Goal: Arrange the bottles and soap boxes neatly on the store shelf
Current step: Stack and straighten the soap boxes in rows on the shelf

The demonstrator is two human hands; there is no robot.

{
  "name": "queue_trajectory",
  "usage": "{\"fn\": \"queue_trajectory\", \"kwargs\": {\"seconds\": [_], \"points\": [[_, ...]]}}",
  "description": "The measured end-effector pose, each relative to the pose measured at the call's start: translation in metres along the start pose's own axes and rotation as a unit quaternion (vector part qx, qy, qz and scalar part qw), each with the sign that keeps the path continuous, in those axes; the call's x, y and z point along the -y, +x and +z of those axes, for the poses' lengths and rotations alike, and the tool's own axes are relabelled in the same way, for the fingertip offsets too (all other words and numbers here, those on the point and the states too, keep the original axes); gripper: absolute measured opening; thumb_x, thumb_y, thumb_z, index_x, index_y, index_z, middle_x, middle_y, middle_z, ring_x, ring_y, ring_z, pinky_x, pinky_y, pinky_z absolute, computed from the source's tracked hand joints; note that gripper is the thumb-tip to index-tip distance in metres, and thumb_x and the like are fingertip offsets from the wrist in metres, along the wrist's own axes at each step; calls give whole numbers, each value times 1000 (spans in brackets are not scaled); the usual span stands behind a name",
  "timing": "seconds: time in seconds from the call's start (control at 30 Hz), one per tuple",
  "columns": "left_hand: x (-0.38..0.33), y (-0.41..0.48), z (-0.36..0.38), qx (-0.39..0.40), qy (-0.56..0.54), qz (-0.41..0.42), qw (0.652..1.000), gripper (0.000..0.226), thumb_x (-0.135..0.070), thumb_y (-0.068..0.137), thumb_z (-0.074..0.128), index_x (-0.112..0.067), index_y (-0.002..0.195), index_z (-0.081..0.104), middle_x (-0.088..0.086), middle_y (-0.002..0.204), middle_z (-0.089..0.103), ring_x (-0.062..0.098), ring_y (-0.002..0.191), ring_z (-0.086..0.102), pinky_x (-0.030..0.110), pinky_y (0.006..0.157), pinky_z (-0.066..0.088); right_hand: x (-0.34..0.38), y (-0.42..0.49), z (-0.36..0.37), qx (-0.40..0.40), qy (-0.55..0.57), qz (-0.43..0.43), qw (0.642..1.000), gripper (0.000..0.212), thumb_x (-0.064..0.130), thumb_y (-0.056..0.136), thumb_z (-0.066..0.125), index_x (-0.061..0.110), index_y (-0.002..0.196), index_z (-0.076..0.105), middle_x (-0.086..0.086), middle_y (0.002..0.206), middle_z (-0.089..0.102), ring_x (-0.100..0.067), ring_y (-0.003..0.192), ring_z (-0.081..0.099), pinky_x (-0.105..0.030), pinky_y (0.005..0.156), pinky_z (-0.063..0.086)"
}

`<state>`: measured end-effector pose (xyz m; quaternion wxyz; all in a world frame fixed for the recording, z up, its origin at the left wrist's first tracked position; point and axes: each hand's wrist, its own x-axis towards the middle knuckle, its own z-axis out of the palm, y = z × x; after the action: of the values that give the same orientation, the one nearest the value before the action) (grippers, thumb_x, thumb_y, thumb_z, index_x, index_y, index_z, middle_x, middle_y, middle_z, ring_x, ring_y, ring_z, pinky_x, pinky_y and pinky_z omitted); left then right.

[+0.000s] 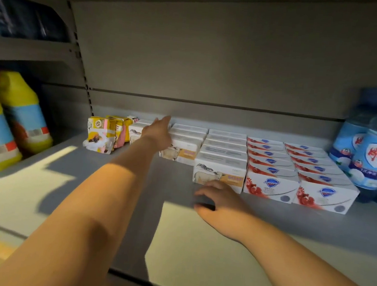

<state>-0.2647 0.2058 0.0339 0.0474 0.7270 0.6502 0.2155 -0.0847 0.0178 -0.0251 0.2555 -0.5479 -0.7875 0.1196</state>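
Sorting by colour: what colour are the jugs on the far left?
Yellow jugs, blue labels; head view.

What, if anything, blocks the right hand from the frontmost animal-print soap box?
Likely nothing, so yes: the right hand rests on the shelf directly in front of that soap box, almost touching its lower edge, with nothing between them.

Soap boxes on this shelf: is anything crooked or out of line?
Yes. The yellow soap packs at the left end lean at mixed angles. The middle sheep-print row stops well short of the longer sheep-print row beside it, so the fronts are uneven. The red-and-white rows look straight.
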Motion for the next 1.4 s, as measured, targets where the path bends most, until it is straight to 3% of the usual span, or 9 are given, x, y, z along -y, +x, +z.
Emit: {"fn": "queue_trajectory", "kwargs": {"seconds": [0.17, 0.3, 0.5, 0.63, 0.83, 1.03, 1.2, 1.3, 1.4], "points": [[13, 0, 4, 83, 37, 26, 996, 89, -32, 65, 53, -26, 148, 23, 9, 146, 31, 30, 141, 13, 54, 115, 12, 0, 0, 2, -15, -2, -7, 1000, 33, 32, 85, 61, 25, 118, 62, 8, 127, 47, -3, 117, 39, -3, 85, 20], [8, -3, 19, 59, -35, 12, 998, 89, -35, 80, 62, -21, 151, 10, 4, 159, 5, 24, 145, -13, 55, 113, -3, 0, 1, 1, -17, -6, -8, 1000, 34, 32, 85, 62, 24, 118, 62, 7, 124, 49, -4, 115, 41, -4, 85, 22], [12, -1, 16, 61, -22, 20, 998, 90, -19, 78, 57, -21, 150, 4, 2, 158, 7, 21, 146, -9, 61, 110, -6, 2, 0, 0, -18, -1, -2, 1000, 33, 32, 85, 62, 24, 116, 63, 9, 122, 49, -4, 114, 42, -8, 89, 26], [39, 3, 11, 52, 62, 8, 997, 83, -27, 89, 50, -25, 151, -5, -2, 160, -3, 17, 146, -13, 58, 110, -15, 1, 0, 0, -5, 0, 1, 1000, 34, 34, 85, 61, 26, 118, 61, 10, 124, 47, -4, 116, 41, -14, 97, 29], [27, -8, 6, -6, 191, 26, 981, 67, -26, 80, 60, -22, 139, 28, 7, 139, 32, 29, 134, 25, 54, 108, 22, 0, -1, -1, -3, 3, 3, 1000, 33, 32, 85, 61, 26, 118, 61, 11, 122, 46, -3, 116, 40, -10, 92, 26], [23, -19, -2, -91, 259, 24, 961, 56, -16, 77, 61, -20, 129, 41, 10, 129, 45, 32, 126, 35, 47, 107, 24, 2, 0, -4, 1, 18, 12, 1000, 30, 27, 86, 61, 24, 115, 63, 11, 118, 47, -2, 108, 43, -13, 91, 32], [30, -43, -13, -218, 32, -18, 975, 36, -35, 84, 60, -11, 108, 48, 13, 109, 59, 35, 102, 54, 39, 86, 39, 3, 0, -4, -8, 29, 22, 999, 26, 23, 86, 61, 22, 111, 65, 15, 109, 45, -1, 102, 45, -12, 84, 31], [20, -67, -28, -315, -116, 4, 942, 41, -44, 87, 60, -9, 102, 47, 11, 99, 58, 32, 87, 57, 34, 66, 40, 1, 0, -3, -2, 24, 26, 999, 27, 26, 87, 60, 25, 113, 64, 14, 113, 47, 2, 100, 41, -12, 83, 29], [-9, -90, -46, -333, -339, -6, 880, 43, -47, 82, 66, -12, 98, 47, 4, 91, 60, 26, 81, 60, 39, 67, 51, 1, -2, -5, 8, 60, 26, 998, 30, 26, 87, 61, 29, 118, 60, 17, 114, 48, 4, 103, 43, -10, 87, 33]]}}
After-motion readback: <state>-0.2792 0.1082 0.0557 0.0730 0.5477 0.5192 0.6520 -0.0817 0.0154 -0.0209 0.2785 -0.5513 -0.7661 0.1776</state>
